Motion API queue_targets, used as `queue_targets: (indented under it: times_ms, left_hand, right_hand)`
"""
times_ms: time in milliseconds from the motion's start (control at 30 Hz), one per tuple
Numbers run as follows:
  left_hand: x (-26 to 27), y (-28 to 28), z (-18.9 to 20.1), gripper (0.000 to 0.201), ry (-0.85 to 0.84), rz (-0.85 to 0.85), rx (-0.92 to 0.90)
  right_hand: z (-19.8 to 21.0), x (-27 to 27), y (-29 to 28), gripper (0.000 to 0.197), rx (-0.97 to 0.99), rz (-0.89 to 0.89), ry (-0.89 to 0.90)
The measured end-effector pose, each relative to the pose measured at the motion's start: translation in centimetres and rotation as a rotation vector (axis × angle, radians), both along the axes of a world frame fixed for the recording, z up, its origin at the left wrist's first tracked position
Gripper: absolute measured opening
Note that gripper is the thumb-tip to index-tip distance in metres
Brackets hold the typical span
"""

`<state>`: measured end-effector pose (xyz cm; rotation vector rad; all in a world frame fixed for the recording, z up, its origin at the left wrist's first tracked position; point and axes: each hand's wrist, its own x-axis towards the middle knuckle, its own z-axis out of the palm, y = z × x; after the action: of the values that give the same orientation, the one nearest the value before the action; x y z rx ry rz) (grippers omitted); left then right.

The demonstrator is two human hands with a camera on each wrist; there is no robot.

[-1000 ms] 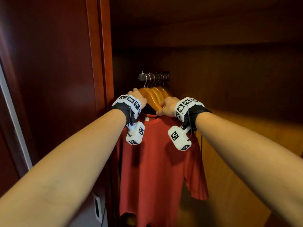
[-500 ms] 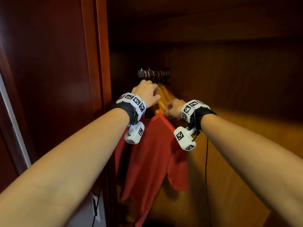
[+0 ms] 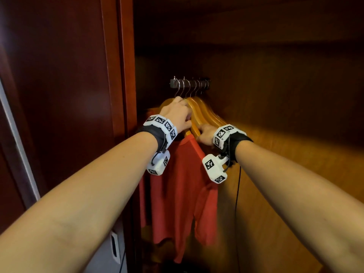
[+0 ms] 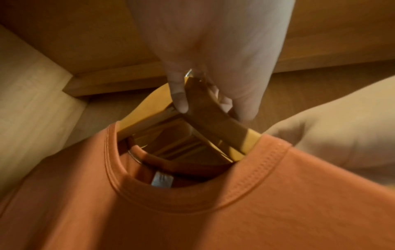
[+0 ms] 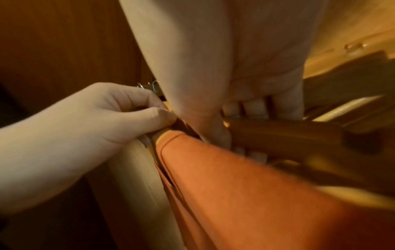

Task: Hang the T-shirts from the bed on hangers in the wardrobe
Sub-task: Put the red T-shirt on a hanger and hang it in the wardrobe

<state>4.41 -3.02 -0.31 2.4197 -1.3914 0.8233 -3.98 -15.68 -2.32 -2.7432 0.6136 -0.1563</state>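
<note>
A red T-shirt hangs side-on on a wooden hanger inside the wardrobe. Its metal hook reaches up to the short rail. My left hand pinches the top of this hanger just under the hook, thumb on one face and fingers on the other. My right hand grips a wooden hanger arm at the shirt's right shoulder. The shirt's collar with a white label lies just below my left hand.
Several empty wooden hangers hang on the rail behind the shirt. The dark red wardrobe door stands open at the left, its frame post close to my left wrist. Wooden walls close in the back and right.
The shirt has turned from facing me to side-on and swung in towards the rail. My left hand moved up to the hanger's top, and my right hand slid along the hanger arm.
</note>
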Motion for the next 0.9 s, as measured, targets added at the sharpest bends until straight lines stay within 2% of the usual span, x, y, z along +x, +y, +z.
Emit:
queue_targets:
  times_ms: [67, 200, 233, 367, 433, 533, 700, 900]
  left_hand:
    - [-0.1, -0.1, 0.0, 0.014, 0.007, -0.004, -0.003]
    - [-0.2, -0.3, 0.0, 0.016, -0.001, 0.014, 0.006]
    - [-0.2, -0.3, -0.1, 0.016, 0.002, 0.017, 0.005]
    - [-0.1, -0.4, -0.1, 0.012, 0.037, 0.031, 0.004]
    - [-0.3, -0.3, -0.1, 0.011, 0.051, 0.047, 0.006]
    - [-0.8, -0.4, -0.3, 0.011, 0.055, 0.077, -0.013]
    - [-1.5, -0.7, -1.3, 0.008, 0.132, 0.07, -0.084]
    - [-3.7, -1.4, -0.5, 0.009, 0.243, 0.055, -0.239]
  right_hand:
    - [0.0, 0.3, -0.1, 0.044, 0.047, -0.025, 0.006]
    - [0.3, 0.5, -0.3, 0.06, 0.188, -0.064, 0.007]
    - [0.3, 0.5, -0.4, 0.057, 0.224, -0.06, -0.002]
    - [0.5, -0.1, -0.8, 0.027, 0.301, -0.065, -0.116]
    - [0.6, -0.5, -0.8, 0.024, 0.258, -0.081, -0.175]
    - [0.9, -1.2, -0.9, 0.04, 0.143, -0.117, -0.266]
    - [1.3, -3.2, -1.1, 0.033, 0.099, -0.111, -0.343]
    - [1.3, -7.2, -1.5, 0.027, 0.044, -0.176, -0.404]
